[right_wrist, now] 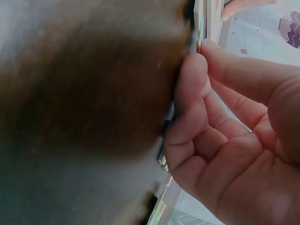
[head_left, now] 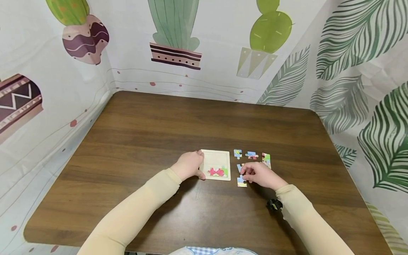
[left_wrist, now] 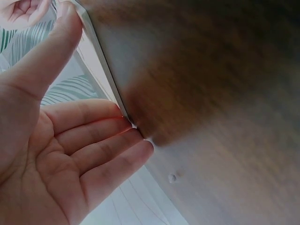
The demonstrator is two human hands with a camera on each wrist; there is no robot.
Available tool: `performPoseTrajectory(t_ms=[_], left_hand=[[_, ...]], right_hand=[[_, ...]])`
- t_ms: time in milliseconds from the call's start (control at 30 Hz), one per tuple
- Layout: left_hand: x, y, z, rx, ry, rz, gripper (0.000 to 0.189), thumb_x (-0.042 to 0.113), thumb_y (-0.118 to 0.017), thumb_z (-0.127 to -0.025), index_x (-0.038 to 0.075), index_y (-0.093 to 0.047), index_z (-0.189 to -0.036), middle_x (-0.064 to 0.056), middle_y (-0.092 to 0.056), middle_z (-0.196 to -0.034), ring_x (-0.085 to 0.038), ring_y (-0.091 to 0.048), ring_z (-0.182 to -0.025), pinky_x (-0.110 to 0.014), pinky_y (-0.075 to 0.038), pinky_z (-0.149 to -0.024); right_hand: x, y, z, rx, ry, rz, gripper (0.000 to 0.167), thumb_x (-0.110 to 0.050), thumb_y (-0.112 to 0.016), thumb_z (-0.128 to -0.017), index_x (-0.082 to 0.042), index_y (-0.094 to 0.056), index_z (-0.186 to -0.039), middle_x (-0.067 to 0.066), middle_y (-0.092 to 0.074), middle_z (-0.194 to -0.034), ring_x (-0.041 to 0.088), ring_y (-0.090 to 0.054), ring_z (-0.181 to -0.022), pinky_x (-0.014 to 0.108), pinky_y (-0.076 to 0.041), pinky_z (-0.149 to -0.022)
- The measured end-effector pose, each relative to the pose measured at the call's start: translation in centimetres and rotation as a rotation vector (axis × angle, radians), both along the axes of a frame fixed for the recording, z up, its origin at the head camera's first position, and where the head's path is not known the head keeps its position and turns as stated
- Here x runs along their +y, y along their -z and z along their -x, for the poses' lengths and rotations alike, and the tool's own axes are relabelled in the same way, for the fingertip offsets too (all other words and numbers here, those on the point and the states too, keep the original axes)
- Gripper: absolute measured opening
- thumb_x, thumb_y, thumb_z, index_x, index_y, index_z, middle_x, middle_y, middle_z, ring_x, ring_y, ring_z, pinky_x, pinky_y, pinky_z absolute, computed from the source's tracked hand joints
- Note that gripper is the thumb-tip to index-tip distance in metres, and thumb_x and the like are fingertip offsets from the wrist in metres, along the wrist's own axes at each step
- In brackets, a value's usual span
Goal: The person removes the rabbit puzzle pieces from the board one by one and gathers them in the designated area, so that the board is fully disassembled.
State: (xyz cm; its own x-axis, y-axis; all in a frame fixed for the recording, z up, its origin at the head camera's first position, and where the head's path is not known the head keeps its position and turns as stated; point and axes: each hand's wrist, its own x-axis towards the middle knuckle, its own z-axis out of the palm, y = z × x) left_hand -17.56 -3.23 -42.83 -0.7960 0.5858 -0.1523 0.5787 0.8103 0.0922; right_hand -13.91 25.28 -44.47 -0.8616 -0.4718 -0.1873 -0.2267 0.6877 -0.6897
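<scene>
A square pale wooden puzzle tray (head_left: 214,158) lies on the table. Joined pink-and-green pieces (head_left: 217,172) fill part of its near side. My left hand (head_left: 188,165) rests against the tray's left edge, fingers toward the far corner and thumb at the near one. In the left wrist view its fingers (left_wrist: 101,152) are fairly straight, tips at the rim. My right hand (head_left: 260,175) pinches a blue-and-yellow puzzle piece (head_left: 241,183) right of the tray. The right wrist view shows thumb and forefinger on the piece's thin edge (right_wrist: 198,33).
Loose puzzle pieces lie around the right hand: a blue one with yellow (head_left: 237,153), a blue-and-pink one (head_left: 251,155), a green-and-pink one (head_left: 266,159) and a blue one (head_left: 239,167) partly hidden by the fingers. Cactus-print cloth (head_left: 216,74) hangs behind the brown table (head_left: 165,124).
</scene>
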Motion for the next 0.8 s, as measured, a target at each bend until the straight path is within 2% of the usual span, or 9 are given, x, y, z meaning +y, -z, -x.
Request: performPoseTrajectory(t_ms=[300, 467, 567, 800], left_hand=[[0.0, 0.1, 0.0, 0.002, 0.007, 0.001, 0.090, 0.051, -0.082, -0.063, -0.006, -0.054, -0.127, -0.019, -0.056, -0.130, -0.031, -0.065, -0.100, -0.036, -0.054, -0.082], [-0.1, 0.0, 0.0, 0.000, 0.003, -0.002, 0.091, 0.051, -0.082, -0.063, -0.007, -0.054, -0.127, -0.019, -0.057, -0.130, -0.032, -0.065, -0.099, -0.037, -0.054, -0.082], [-0.1, 0.0, 0.0, 0.000, 0.001, 0.001, 0.091, 0.051, -0.082, -0.063, -0.007, -0.053, -0.128, -0.020, -0.056, -0.131, -0.032, -0.065, -0.101, -0.037, -0.054, -0.082], [0.0, 0.2, 0.1, -0.006, -0.003, 0.008, 0.092, 0.051, -0.081, -0.063, -0.006, -0.052, -0.129, -0.019, -0.055, -0.132, -0.032, -0.064, -0.103, -0.036, -0.054, -0.083]], right_hand=[[-0.1, 0.2, -0.2, 0.014, 0.028, -0.016, 0.006, -0.005, -0.068, -0.085, -0.008, -0.064, -0.089, -0.003, -0.056, -0.069, 0.009, -0.053, -0.058, 0.024, -0.047, -0.055], [-0.4, 0.2, -0.2, 0.088, 0.037, -0.024, 0.007, -0.007, -0.069, -0.085, -0.009, -0.064, -0.089, -0.005, -0.056, -0.070, 0.006, -0.051, -0.059, 0.023, -0.046, -0.056], [-0.9, 0.0, 0.0, 0.125, 0.046, -0.024, 0.007, -0.008, -0.070, -0.084, -0.009, -0.064, -0.089, -0.005, -0.057, -0.070, 0.007, -0.051, -0.060, 0.023, -0.045, -0.057], [-3.1, -0.4, 0.4, 0.144, 0.067, -0.057, 0.007, -0.010, -0.071, -0.084, -0.010, -0.065, -0.089, -0.005, -0.056, -0.070, 0.009, -0.049, -0.061, 0.024, -0.044, -0.058]])
